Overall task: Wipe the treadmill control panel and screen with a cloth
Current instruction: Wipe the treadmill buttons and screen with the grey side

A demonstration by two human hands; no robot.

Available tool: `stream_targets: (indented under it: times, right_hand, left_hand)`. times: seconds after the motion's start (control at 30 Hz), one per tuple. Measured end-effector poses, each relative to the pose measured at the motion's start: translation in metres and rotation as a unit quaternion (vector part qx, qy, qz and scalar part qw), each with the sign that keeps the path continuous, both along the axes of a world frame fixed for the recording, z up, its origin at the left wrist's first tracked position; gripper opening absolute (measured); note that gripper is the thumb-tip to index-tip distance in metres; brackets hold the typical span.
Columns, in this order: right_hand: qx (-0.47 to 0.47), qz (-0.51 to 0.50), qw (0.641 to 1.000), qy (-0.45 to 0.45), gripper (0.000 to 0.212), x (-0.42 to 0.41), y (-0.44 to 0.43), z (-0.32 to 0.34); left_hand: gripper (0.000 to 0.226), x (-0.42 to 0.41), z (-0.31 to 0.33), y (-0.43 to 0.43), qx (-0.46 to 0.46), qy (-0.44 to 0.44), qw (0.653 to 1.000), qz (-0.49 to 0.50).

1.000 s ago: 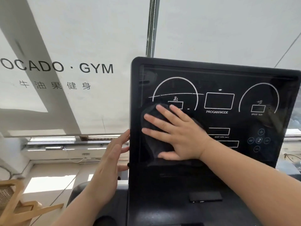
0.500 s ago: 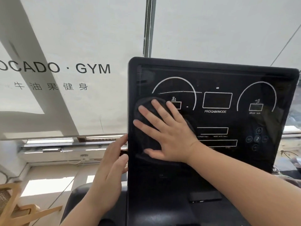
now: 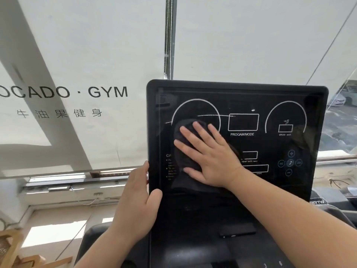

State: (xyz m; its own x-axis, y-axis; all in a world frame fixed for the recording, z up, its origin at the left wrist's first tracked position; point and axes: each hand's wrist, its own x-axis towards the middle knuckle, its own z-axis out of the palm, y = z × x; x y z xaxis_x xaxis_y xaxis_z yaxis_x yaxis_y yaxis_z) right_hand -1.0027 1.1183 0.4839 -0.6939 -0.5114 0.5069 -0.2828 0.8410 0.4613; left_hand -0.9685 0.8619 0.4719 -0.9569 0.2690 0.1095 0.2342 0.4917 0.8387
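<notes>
Gym blind [image 3: 96, 45] behind; left grip [image 3: 139, 200] held the control panel [image 3: 241, 209] by its left edge, right grip [image 3: 208, 157], fingers flat and spread, pressed the cloth [image 3: 183, 163] on the screen [image 3: 243, 144] left side; unpinched, it risked sliding out and dropping.

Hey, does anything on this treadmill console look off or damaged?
Only a misprint: the white label on the glossy black treadmill panel reads PROGAM/MODE, missing an R. No cracks or spills show where the right hand presses the dark cloth.
</notes>
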Motion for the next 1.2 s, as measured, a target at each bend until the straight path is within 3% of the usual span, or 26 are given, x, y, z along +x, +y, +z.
stream_targets:
  times: [0.13,0.27,0.4,0.53,0.73,0.97,1.2]
  right_hand:
    - [-0.111,-0.095,0.989,0.033,0.087,-0.031,-0.01,0.061]
    - [-0.142,-0.136,0.98,0.039,0.09,-0.036,-0.028,0.061]
    - [-0.082,-0.092,0.992,0.014,0.091,-0.018,-0.024,0.028]
    - [-0.026,-0.018,0.999,-0.019,0.087,0.016,-0.009,-0.031]
    - [0.006,0.035,0.998,-0.054,0.075,0.058,0.018,-0.087]
    - [0.028,0.074,0.995,-0.062,0.08,0.042,0.06,-0.055]
    - [0.009,0.048,0.999,0.003,0.081,-0.006,0.108,0.041]
  left_hand:
    - [0.063,0.0,0.002,-0.005,-0.034,0.013,0.999,-0.035]
    - [0.066,-0.001,0.007,-0.008,-0.033,0.037,0.998,-0.043]
    - [0.051,0.001,-0.009,0.001,-0.054,0.073,0.995,0.042]
    - [0.073,0.016,-0.02,0.019,-0.083,0.107,0.983,0.124]
    - [0.081,0.044,-0.04,0.065,-0.17,0.106,0.965,0.168]
    - [0.075,0.064,-0.045,0.097,-0.294,0.143,0.933,0.15]
    - [0.077,0.098,-0.065,0.127,-0.385,0.117,0.913,0.066]
